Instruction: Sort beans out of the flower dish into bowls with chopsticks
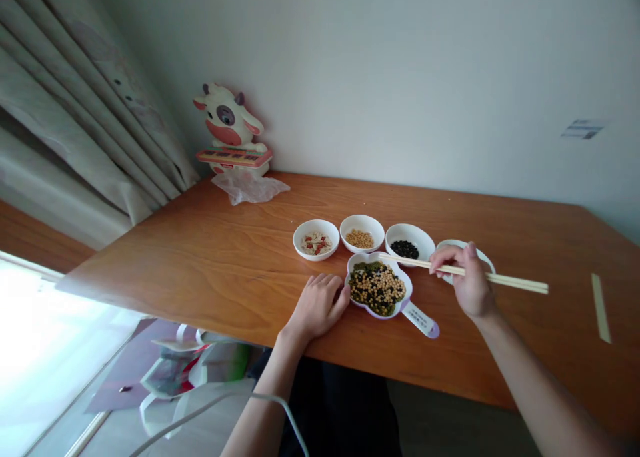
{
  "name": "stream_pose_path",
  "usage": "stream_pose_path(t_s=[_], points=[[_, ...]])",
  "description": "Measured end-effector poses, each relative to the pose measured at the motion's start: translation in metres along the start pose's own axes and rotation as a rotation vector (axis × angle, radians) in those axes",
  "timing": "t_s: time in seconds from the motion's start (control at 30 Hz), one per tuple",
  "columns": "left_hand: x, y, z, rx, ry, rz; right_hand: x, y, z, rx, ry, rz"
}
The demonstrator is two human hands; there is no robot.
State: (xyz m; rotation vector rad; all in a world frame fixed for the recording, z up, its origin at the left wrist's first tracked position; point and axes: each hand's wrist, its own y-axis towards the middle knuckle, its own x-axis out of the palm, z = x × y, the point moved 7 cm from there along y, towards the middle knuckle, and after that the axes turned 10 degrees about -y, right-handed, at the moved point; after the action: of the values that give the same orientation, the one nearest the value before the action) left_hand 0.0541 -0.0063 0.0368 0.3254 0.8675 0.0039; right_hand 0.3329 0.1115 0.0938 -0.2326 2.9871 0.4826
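Note:
A pair of pale chopsticks (517, 282) is in my right hand (470, 283), fingers closed round them, tips over the far rim of a white flower-shaped dish with a handle (420, 319). Mixed soybeans, black beans and green beans (377, 287) fill that dish. My left hand (320, 305) lies on the table to its left, fingers loosely bent and holding nothing, thumb at the dish's edge. Behind stand white bowls: one with reddish and pale pieces (317, 243), one with soybeans (360, 238), one with black beans (405, 249). A further white bowl (483, 260) is partly hidden by my right hand.
A cow-shaped toy keyboard (233, 133) stands at the back left of the wooden table (210, 257), with a clear plastic bag (247, 187) before it. A tape strip (600, 308) lies at the right. Below the front edge are bags (195, 363) and a cable (225, 398).

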Motion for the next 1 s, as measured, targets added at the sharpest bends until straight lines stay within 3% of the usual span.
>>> stream_pose_path(t_s=[0.2,0.6,1.0], points=[[0.004,0.002,0.0,-0.037,-0.022,0.035,0.019,0.024,0.0,-0.116,-0.004,-0.063],[0.011,0.002,-0.009,-0.103,-0.091,0.002,0.035,-0.02,0.028,-0.074,-0.101,-0.105],[0.015,0.002,-0.013,-0.141,-0.106,-0.037,0.042,-0.022,0.028,-0.144,-0.206,-0.132]])
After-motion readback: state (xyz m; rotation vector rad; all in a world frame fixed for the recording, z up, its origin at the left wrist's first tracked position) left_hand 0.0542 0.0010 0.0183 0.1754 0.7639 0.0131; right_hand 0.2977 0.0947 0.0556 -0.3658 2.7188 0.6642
